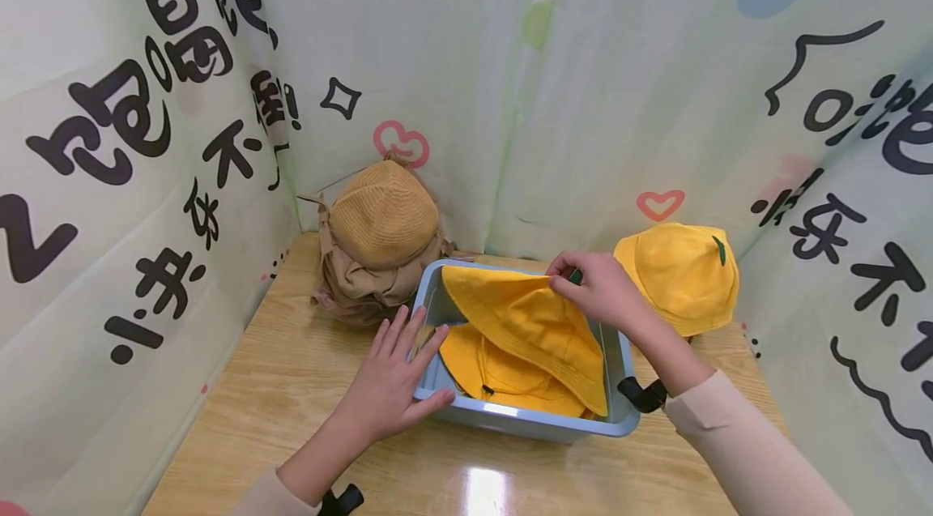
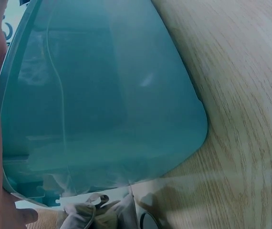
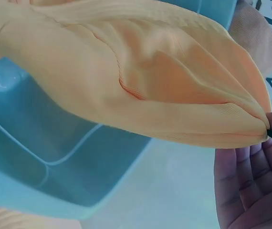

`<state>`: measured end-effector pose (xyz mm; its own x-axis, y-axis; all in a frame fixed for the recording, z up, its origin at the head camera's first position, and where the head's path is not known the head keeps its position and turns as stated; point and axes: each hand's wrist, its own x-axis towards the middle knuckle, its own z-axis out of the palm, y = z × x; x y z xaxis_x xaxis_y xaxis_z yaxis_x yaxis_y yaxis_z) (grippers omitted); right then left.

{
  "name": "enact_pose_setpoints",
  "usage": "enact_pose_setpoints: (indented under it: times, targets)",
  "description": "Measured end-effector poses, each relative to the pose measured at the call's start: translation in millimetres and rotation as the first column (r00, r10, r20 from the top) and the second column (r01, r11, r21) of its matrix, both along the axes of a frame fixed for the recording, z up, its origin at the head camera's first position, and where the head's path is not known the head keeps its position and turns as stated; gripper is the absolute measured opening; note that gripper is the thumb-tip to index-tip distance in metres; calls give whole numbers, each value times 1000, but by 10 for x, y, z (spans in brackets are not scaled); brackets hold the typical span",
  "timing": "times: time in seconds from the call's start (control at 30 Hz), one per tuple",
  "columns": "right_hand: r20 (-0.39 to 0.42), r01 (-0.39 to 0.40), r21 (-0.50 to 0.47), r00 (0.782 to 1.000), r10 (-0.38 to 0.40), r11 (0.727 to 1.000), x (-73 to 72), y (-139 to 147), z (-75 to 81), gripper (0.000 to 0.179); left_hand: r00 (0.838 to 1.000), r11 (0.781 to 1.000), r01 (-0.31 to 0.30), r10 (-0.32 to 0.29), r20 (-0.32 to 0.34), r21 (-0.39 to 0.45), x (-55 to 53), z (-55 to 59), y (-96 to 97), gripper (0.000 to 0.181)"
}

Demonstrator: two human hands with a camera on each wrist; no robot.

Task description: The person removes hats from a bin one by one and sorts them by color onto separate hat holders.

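Note:
My right hand pinches the crown of a yellow cloth hat at its tip, where a green piece pokes out by the fingers. In the right wrist view the hat's fabric hangs in folds from thumb and fingers over the bin. Beneath it, more yellow cloth with a small black toggle lies inside the blue plastic bin. My left hand rests at the bin's left rim with fingers spread. The left wrist view shows mainly the bin's outer wall.
Another yellow hat with a green leaf sits on the wooden table, right of the bin. Behind the bin on the left, a woven tan hat tops brown fabric hats. Printed curtains surround the table.

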<state>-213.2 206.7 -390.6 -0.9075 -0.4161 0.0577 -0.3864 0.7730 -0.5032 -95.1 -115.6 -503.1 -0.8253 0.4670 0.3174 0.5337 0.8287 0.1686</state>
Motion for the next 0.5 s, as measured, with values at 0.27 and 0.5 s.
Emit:
enact_pose_setpoints:
  times: [0.27,0.5]
  targets:
    - [-21,21,-81,1000,-23,996,28,127,176,11,999,1000,1,-1,37,-4,8,5,7,80]
    - [-64,40,-109,997,-47,993,57,220,351,16,999,1000,-1,1,42,4,7,14,7,80]
